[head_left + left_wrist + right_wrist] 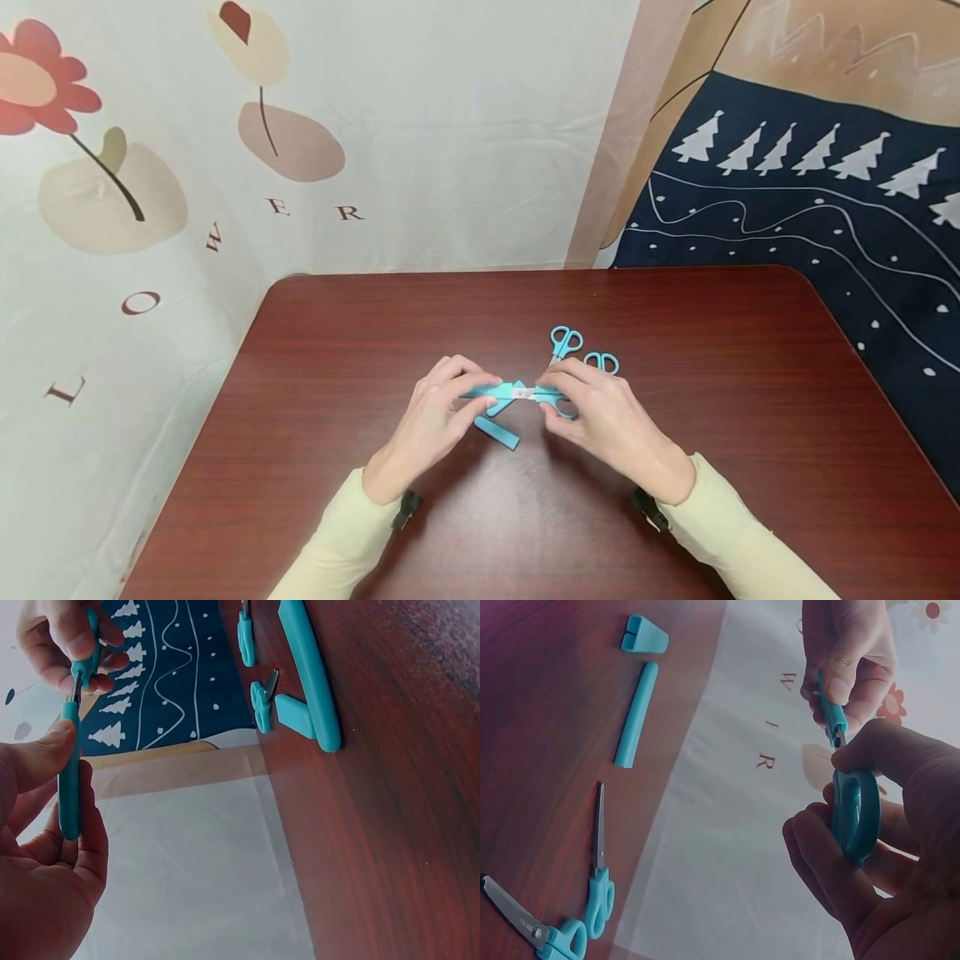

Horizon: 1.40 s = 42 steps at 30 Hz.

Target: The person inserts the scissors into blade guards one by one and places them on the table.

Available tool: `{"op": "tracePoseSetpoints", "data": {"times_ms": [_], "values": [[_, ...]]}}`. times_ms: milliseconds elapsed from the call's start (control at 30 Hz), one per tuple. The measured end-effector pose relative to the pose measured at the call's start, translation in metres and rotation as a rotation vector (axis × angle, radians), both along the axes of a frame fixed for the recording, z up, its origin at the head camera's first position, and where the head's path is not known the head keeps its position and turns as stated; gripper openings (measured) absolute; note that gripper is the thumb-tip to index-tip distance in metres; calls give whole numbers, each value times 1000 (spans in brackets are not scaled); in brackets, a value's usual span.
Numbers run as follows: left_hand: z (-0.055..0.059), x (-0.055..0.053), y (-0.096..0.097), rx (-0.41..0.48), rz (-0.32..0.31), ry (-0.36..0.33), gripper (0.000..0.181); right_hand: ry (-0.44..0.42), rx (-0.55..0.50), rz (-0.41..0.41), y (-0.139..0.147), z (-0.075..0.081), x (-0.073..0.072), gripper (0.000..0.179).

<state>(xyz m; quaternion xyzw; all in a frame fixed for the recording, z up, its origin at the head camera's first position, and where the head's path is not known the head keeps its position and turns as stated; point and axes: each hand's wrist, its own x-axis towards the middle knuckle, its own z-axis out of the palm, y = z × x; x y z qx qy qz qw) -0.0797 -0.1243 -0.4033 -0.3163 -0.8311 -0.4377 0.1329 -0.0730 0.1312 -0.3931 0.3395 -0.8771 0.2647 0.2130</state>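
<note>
My left hand [427, 408] pinches a teal blade cover [69, 780] between thumb and fingers, above the table. Opposite it, my right hand [611, 417] grips the teal handles of a pair of scissors [862, 814]. The blades run into the mouth of the cover, and a short stretch of metal shows between cover and handles. Thumb and fingers hide part of the handle loops in the head view. Under the hands, two more teal covers [637, 716] lie on the tabletop.
Beyond my right hand, two other teal-handled scissors [566, 340] lie with bare blades on the dark red wooden table [360, 325]. A printed curtain [465, 125] hangs along the far and left edges, and a navy tree-patterned cloth [795, 192] on the right.
</note>
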Motion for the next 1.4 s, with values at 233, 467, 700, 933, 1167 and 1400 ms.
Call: {"op": "tracePoseSetpoints", "data": {"times_ms": [233, 467, 700, 933, 1167, 1400], "values": [[0, 1, 1, 0, -3, -18, 25, 1, -12, 21, -1, -1, 0, 25], [1, 1, 1, -12, -3, -27, 23, 5, -19, 28, -3, -2, 0, 24], [1, 2, 2, -21, -6, -29, 23, -6, -4, 21, -3, -1, 1, 23], [1, 2, 2, -49, -1, -21, 23, 8, 0, 37, -4, -1, 0, 25], [1, 1, 3, -45, -4, -6, 22, 13, 1, 37, -3, -1, 0, 25], [-1, 1, 5, -20, -18, 8, 22, 33, -6, 47, -3, 0, 0, 27]]}}
